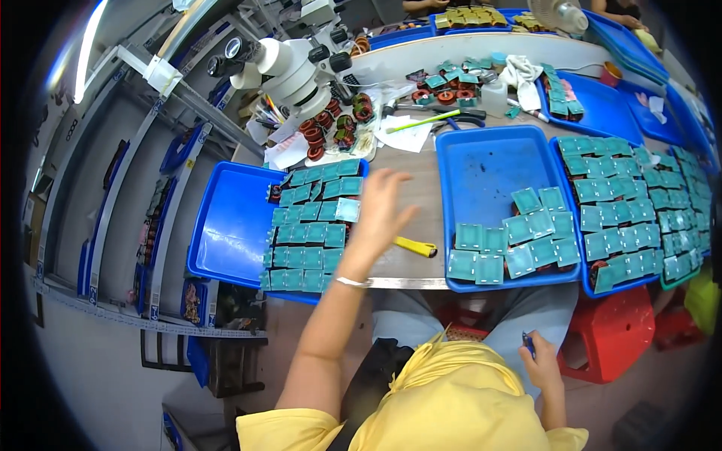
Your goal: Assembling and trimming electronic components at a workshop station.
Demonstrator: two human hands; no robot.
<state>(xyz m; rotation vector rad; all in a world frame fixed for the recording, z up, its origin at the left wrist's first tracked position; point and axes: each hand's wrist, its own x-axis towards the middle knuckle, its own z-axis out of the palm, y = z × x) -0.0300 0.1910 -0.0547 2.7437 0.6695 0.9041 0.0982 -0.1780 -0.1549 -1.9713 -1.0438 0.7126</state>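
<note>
Head view: left hand (386, 209) spread wide near teal square-topped parts (310, 212); right hand (543, 362) grips small dark-blue object (529, 343) beyond surface (408, 177) front edge.

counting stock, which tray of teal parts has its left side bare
The leftmost bench tray: its teal parts crowd the right side; the others have some on the left.

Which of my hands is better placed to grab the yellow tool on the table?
Probably your left hand: it is over the table, close to the yellow tool, and looks empty. Your right hand is farther off, holding a small dark-blue thing.
</note>
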